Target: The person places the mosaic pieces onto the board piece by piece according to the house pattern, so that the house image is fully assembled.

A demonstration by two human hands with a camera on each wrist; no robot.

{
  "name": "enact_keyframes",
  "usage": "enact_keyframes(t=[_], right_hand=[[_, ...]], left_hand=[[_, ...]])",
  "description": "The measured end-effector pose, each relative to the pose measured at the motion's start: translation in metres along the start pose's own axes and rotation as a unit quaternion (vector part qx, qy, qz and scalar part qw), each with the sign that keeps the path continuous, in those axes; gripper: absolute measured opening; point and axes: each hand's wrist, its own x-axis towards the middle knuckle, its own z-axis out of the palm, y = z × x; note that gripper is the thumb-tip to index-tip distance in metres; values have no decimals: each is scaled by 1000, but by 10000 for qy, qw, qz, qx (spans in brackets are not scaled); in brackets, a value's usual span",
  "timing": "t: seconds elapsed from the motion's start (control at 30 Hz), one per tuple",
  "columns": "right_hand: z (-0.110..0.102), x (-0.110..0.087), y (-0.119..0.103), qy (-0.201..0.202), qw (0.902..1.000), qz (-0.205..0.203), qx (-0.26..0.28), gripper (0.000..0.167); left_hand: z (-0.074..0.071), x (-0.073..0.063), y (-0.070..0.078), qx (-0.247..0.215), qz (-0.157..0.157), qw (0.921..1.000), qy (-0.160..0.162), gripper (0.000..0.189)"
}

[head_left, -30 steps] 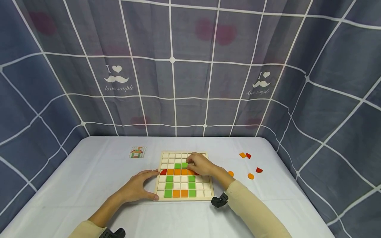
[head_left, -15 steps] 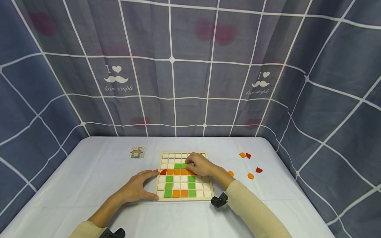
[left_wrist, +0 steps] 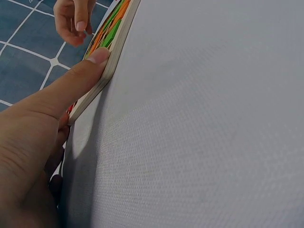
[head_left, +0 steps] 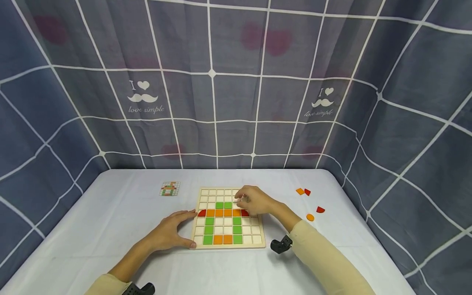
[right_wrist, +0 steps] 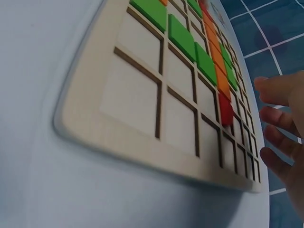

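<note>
A wooden grid board point(head_left: 236, 247) lies on the table, with green, orange and red tiles in some of its cells. Two green tiles point(head_left: 228, 205) sit above an orange row, which has a red rounded tile point(head_left: 202, 213) at its left end and another red tile point(right_wrist: 226, 110) at its right. My left hand point(head_left: 171, 233) rests against the board's left side, its thumb on the front left corner and its fingertips farther up the edge. Over the right part of the board hovers my right hand point(head_left: 254, 200), fingers loosely bent, nothing visible between them.
Loose pieces lie to the right: an orange diamond point(head_left: 300, 191), a red piece point(head_left: 307, 191), another red piece point(head_left: 321, 209) and an orange disc point(head_left: 310, 217). A patterned card point(head_left: 169, 189) lies back left. Checked curtains surround the white-covered table point(head_left: 92, 229).
The right hand has left the second green tile, which went from slightly raised to flat in its cell, and moved right and up. The left hand has stayed put.
</note>
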Motion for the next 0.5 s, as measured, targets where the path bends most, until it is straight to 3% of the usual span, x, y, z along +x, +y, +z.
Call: enact_keyframes(t=[0.17,0.5], right_hand=[[-17,-14,10,152,9998,-113,-67,25],[-55,-53,35,458,9986,182,-201,26]], left_hand=[[0,0,0,3,-31,10000,-7,102],[2,2,-2,-18,-35,10000,5,103]])
